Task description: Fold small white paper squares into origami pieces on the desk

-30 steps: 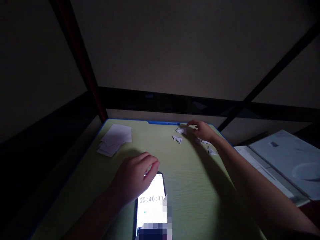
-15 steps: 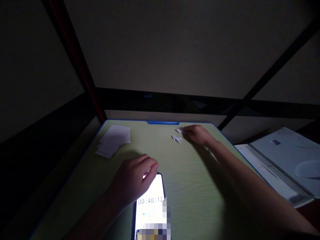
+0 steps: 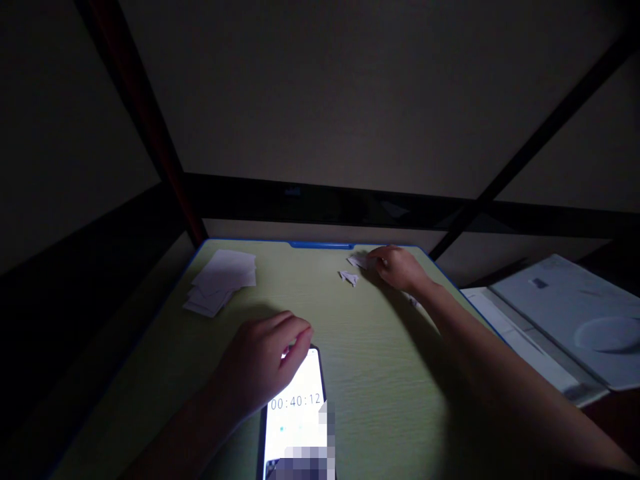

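Note:
At the far right of the green table (image 3: 300, 287), my right hand (image 3: 400, 268) is curled with its fingertips at the right end of a small folded white paper piece (image 3: 357, 261). That end is in shadow, so the grip is only partly visible. Just nearer lies a second folded paper piece (image 3: 349, 277). My left hand (image 3: 267, 353) hovers over the upper left of a lit phone (image 3: 295, 420) reading 00:40:12. Its thumb and fingers are pressed together; whatever might be between them is hidden.
Several white paper sheets (image 3: 225, 270) lie in a loose stack at the table's back left. Another small item (image 3: 413, 301) shows beside my right forearm. An open white box (image 3: 565, 320) stands off the right edge. A blue handle (image 3: 321, 245) marks the back edge, close to the wall.
The view has shifted slightly, moving the scene a little leftward. My right fingertips have drawn slightly right, and more of the far paper piece shows. My left hand stays over the phone.

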Available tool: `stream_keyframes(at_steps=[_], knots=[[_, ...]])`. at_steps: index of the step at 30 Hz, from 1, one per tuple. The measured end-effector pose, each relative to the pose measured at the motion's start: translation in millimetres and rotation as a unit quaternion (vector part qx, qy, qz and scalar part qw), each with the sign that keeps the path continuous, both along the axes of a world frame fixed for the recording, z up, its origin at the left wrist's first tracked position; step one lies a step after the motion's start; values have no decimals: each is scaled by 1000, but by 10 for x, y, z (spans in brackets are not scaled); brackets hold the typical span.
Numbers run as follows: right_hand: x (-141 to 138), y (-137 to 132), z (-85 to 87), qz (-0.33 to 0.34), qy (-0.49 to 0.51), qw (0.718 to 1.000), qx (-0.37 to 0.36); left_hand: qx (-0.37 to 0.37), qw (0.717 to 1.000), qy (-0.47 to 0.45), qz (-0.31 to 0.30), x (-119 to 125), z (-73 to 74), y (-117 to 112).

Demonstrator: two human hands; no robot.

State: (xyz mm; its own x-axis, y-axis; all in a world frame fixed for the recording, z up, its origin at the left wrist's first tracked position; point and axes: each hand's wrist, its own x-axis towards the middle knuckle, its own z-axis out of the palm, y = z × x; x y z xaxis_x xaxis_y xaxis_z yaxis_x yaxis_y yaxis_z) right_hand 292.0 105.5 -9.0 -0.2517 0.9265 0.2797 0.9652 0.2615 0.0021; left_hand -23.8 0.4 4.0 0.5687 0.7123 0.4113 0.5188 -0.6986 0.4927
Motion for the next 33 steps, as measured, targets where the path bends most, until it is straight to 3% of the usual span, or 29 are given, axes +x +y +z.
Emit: stream_keyframes(at_steps=[6,14,19,24,33], knots=[[39,23,81,-11,1,1000,13,1,1000,12,7,-12,5,3],[-153,212,-38,6,39,999,-22,2,1000,24,14,-16,37,3],[-132,285,-102,6,52,997,-50,7,999,31,23,-17,33,2],[-32,227,-72,17,70,995,-67,2,999,35,20,-18,31,0],[-8,75,25,16,92,995,-34,-2,999,37,25,-36,11,12]])
